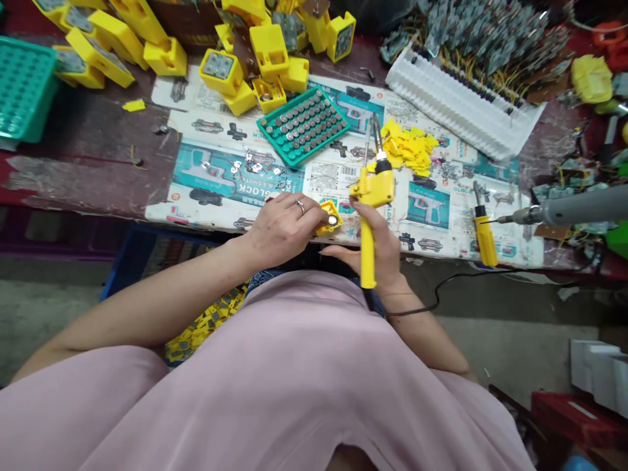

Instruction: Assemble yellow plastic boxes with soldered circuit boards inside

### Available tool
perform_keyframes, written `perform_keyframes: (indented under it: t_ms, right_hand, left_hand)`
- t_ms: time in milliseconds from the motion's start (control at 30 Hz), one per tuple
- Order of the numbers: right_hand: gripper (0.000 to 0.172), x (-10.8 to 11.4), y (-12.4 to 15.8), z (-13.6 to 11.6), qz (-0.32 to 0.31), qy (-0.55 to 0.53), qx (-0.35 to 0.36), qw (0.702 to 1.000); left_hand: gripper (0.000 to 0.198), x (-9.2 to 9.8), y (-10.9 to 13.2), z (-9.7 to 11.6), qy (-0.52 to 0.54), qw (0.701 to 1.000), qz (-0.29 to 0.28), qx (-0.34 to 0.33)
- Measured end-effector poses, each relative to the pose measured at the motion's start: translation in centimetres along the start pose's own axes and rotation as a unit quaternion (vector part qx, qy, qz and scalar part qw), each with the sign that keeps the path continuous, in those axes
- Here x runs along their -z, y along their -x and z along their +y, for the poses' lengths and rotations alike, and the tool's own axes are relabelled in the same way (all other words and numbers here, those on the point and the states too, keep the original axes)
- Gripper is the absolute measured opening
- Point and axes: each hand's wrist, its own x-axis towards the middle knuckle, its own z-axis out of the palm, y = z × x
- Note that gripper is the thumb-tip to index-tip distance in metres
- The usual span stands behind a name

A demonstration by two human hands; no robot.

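My left hand point(287, 226), with a ring on one finger, has its fingers closed at the left edge of a small yellow plastic case point(337, 210) by the table's front edge. A round shiny metal piece point(332, 221) lies inside this case. My right hand point(385, 245) is wrapped round the handle of a yellow soldering gun point(369, 242), its tip pointing away over the table and a black cord trailing below. Beyond my hands stands a green tray point(279, 149) with rows of round metal cells. Small metal tabs point(255, 163) lie scattered left of it.
Yellow plastic pieces point(409, 147) are heaped right of the tray. A white foam rack point(456, 111) holds wired boards. Several yellow housings point(269, 49) stand at the back. A yellow-handled screwdriver point(485, 239) lies under a grey electric screwdriver point(574, 210). A green tray stack point(29, 85) is far left.
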Motion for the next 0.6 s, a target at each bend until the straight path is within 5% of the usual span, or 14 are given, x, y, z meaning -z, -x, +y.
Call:
perform_keyframes:
  t_ms: [167,367,500,600]
  right_hand:
    - [0.067,-2.4,0.3,-0.3,-0.004,-0.005,-0.033,0.999]
    - [0.060,-2.2,0.2,0.0,-0.030,0.000,-0.030,0.999]
    - [0.062,-2.2,0.3,0.2,-0.036,-0.011,-0.030,0.999]
    - [0.064,-2.0,0.2,0.1,-0.032,-0.004,-0.021,0.999]
  left_hand:
    - [0.016,-0.8,0.3,0.0,0.079,0.995,0.020,0.052]
    - [0.011,-0.3,-0.2,0.9,0.204,0.965,0.064,0.153]
    - [0.013,0.5,-1.1,0.3,0.320,0.896,0.117,0.286]
    - [0.025,1.4,-1.2,-1.2,0.386,0.842,0.106,0.362]
